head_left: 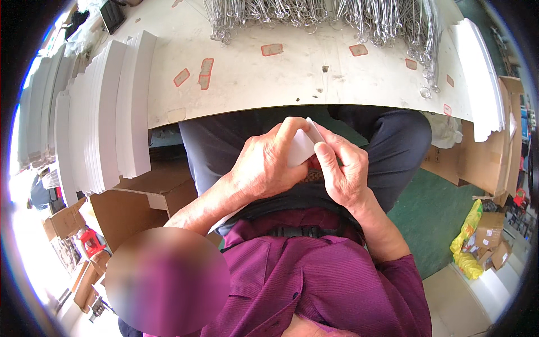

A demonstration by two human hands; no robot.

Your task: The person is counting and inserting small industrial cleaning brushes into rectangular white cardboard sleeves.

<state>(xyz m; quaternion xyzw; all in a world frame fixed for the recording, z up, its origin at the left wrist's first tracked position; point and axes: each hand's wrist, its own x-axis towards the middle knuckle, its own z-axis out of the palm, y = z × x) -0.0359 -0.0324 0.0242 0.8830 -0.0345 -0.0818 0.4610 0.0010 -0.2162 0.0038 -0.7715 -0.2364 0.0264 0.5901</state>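
Above my lap, both hands hold a white carton [301, 149] of thin card, with one end between my fingers. My left hand [269, 160] is closed around its side, index finger bent over the top. Thumb and fingers of my right hand [343, 168] pinch a narrow white flap at that end. A white strip shows below my left forearm and looks like the same long carton; my arm and hand hide most of it.
The pale table edge [303, 105] runs just beyond my hands. Metal wire skewers with ring ends [387, 22] lie at its far side. White cartons are stacked at the left [106, 112] and right [477, 78]. An open cardboard box [126, 216] stands at lower left.
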